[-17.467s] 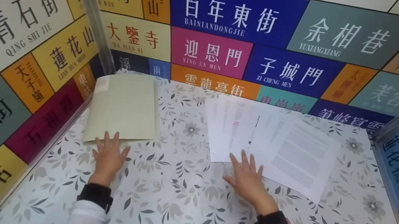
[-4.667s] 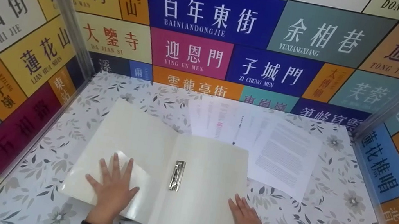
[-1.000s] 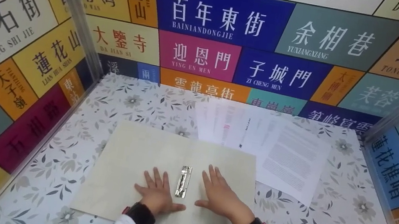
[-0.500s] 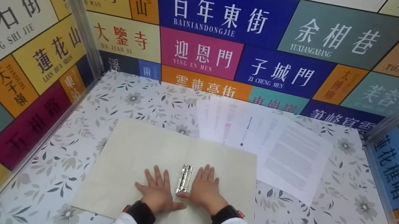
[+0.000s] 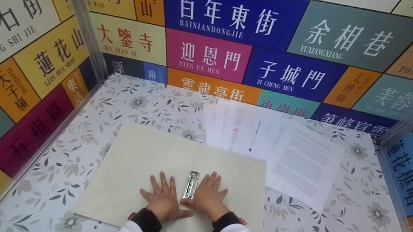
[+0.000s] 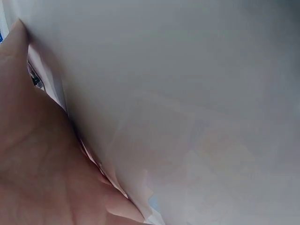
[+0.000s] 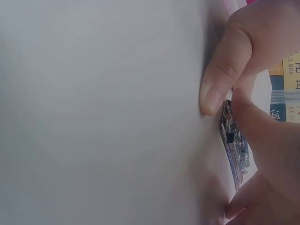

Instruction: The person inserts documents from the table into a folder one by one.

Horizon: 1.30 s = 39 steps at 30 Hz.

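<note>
A cream file folder [image 5: 134, 162] lies spread flat on the table, with a silver metal binder clip [image 5: 190, 186] near its middle fold. My left hand [image 5: 162, 203] rests on the folder left of the clip, fingers spread, thumb pointing right. Just right of the clip, my right hand [image 5: 211, 197] lies on the folder with extended fingers; its thumb reaches the clip's near end. The right wrist view shows the metal clip [image 7: 234, 140] side-on between both thumbs. In the left wrist view, my left palm [image 6: 42, 154] is against the pale folder surface [image 6: 187, 84].
Fanned printed sheets [image 5: 301, 163] lie behind and right of the folder, close to its back right corner. The floral-patterned table [image 5: 75, 145] is enclosed by colourful panels [image 5: 230, 13] at the back and sides. Both wrists carry black straps [image 5: 147, 224].
The folder, earlier closed at the left, was opened and brought to the middle. In the last second my right hand slid left to the clip; my left hand stayed nearly still.
</note>
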{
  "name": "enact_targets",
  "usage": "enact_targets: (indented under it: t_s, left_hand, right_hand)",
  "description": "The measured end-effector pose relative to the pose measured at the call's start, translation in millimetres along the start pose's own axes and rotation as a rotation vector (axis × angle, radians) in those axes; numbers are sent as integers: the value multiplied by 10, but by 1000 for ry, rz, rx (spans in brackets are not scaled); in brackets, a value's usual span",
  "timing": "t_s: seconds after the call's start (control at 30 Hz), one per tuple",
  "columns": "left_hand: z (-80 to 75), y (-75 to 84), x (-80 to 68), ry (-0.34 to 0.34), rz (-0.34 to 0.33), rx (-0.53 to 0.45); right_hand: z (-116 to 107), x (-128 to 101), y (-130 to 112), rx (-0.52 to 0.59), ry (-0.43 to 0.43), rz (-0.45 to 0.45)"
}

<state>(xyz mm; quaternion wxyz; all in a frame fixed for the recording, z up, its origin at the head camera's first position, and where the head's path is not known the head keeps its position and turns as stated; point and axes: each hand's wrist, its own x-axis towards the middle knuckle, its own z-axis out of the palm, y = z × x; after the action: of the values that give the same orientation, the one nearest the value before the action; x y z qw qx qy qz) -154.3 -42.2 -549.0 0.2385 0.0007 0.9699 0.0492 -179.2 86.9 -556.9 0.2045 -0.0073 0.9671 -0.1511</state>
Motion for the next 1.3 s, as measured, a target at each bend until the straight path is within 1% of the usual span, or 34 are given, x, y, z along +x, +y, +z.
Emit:
enact_targets:
  t_s: [0.1, 0.2, 0.33, 0.47, 0.53, 0.63, 0.7, 0.83, 0.93, 1.1, 1.2, 1.3]
  left_hand:
    - [-4, -3, 12, -6, 0, 0]
    - [20, -3, 25, 7, 10, -9]
    - [37, 8, 24, 18, 24, -28]
    - [16, 26, 5, 9, 21, -37]
    - [45, 15, 31, 3, 14, -40]
    - [107, -8, 79, -4, 1, -35]
    - [157, -25, 115, -9, -5, -27]
    - [210, -31, 157, 10, -4, -23]
    - [179, -19, 134, 8, -1, -36]
    - [73, 6, 44, -22, 0, -49]
    - [64, 10, 37, -19, -4, -53]
    - [117, -4, 87, -23, -17, -22]
  right_hand:
    - [-6, 7, -11, 29, -7, 16]
    - [-12, 3, -8, 72, -8, 21]
    - [-27, -3, 2, 82, -5, 26]
    - [-34, -3, -16, 109, -3, 47]
    - [-31, -6, -42, 136, -4, 58]
    - [-14, -2, -85, 149, -3, 71]
    - [-12, -3, -110, 140, -6, 86]
    - [-12, 13, -130, 123, -4, 101]
    - [-10, 22, -128, 110, -5, 95]
    - [-17, 17, -117, 96, -17, 80]
    - [-45, 21, -110, 137, -28, 69]
    - [-85, 33, -112, 209, -49, 61]
